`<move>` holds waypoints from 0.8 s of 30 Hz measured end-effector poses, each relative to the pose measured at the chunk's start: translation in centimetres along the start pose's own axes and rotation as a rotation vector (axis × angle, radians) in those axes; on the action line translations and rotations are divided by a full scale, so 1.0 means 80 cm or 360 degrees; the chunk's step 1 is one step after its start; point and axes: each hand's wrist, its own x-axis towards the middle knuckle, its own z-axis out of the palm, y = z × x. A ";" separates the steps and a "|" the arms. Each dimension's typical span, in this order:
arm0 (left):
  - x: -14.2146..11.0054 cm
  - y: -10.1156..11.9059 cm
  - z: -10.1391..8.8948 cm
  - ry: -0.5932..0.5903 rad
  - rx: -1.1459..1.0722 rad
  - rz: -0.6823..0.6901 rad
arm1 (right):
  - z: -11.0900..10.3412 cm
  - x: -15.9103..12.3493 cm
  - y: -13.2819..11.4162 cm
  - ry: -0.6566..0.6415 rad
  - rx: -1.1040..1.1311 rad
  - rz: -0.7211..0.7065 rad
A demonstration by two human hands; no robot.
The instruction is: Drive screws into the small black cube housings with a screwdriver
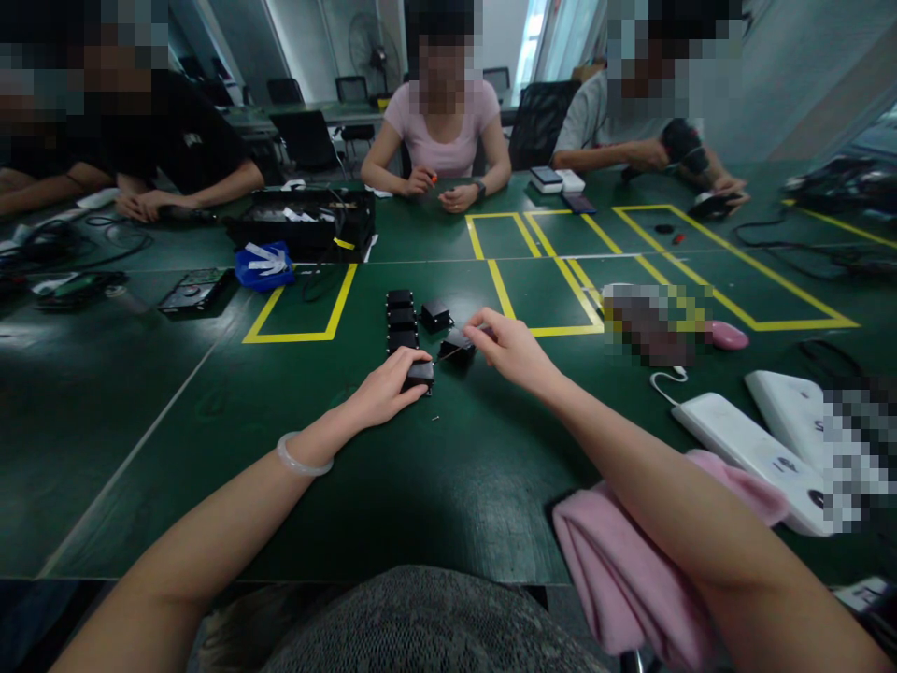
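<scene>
My left hand [382, 385] is closed around a small black box [419, 373], holding it down on the green table. A thin tool, apparently a small screwdriver, is pinched in my right hand [510, 348]; its shaft slants toward the held box and its handle is mostly covered by my fingers. Below that shaft lies another black box [457, 348]. A further tilted box [435, 316] sits just behind it. Several similar boxes form a column [402, 318] beyond my left hand. Nearer to me, a tiny screw [435, 418] rests on the tabletop.
A black open case [301, 222] and a blue bundle [264, 266] stand back left. To the right are a pink mouse [727, 335], white power strips [753, 458] and a pink cloth [617, 561]. Several people sit opposite, one holding a power drill [685, 145].
</scene>
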 end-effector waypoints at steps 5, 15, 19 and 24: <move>0.001 -0.001 0.000 -0.0001 -0.0011 -0.0001 | -0.001 -0.002 -0.002 0.0000 0.0032 -0.0026; -0.001 0.000 -0.002 -0.0010 -0.0019 -0.0006 | 0.001 -0.002 -0.004 0.0030 0.0003 -0.0001; 0.000 0.001 -0.001 -0.0005 -0.0010 0.0005 | 0.002 -0.002 -0.002 0.0017 0.0041 -0.0026; 0.000 0.000 0.000 0.0007 -0.0012 0.0015 | 0.000 -0.001 -0.004 -0.0010 -0.0035 0.0024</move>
